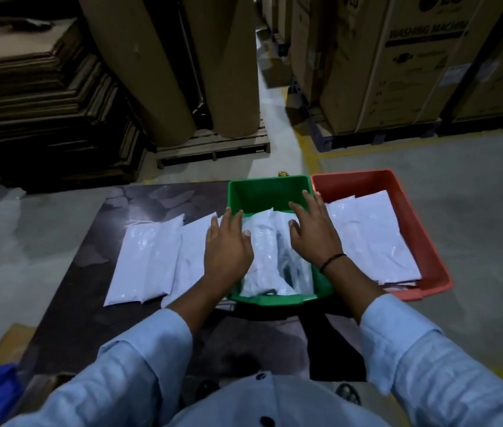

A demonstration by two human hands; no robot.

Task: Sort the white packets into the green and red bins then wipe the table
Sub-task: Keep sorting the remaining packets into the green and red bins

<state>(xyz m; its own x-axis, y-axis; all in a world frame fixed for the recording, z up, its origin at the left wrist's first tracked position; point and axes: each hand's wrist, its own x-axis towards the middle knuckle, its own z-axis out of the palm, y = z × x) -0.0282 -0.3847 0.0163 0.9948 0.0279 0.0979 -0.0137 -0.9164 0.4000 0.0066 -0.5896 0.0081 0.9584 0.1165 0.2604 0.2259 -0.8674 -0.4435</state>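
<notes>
Dim light, faint glare on white packets [143, 260], wide-angle warp at edges, bg dark & soft

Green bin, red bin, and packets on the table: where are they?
green bin [267, 195], head view, far wall
red bin [413, 235], head view, right wall
packets on the table [142, 263], head view, leftmost packet's middle

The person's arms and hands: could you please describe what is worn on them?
The left sleeve and right sleeve are long, light blue shirt cloth. The left hand and right hand are ungloved. A thin black band circles the right wrist.
</notes>
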